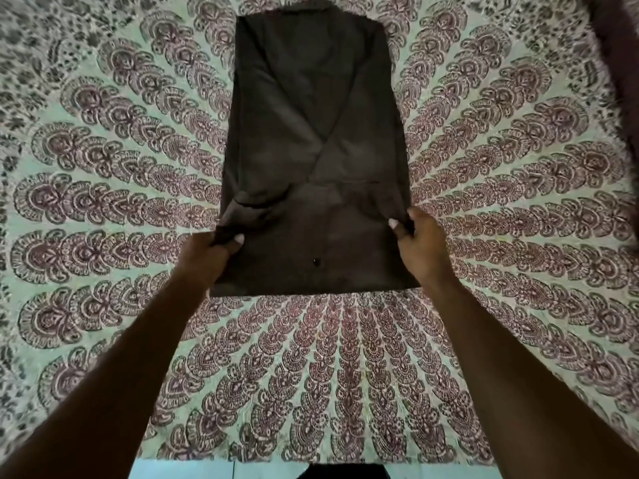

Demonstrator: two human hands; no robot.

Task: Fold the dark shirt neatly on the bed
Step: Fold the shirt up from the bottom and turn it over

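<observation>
The dark shirt (316,140) lies flat on the patterned bed (345,375) as a long narrow rectangle, sleeves crossed over its middle. One small button shows near its lower hem.

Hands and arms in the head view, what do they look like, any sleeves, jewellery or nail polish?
Both forearms are bare as far as the picture shows: no sleeves, watch or bracelets in sight. The left hand and right hand show no rings on the parts visible. The thumbnails carry a pale, whitish-pink polish. Nothing else is worn or marked on either arm.
</observation>
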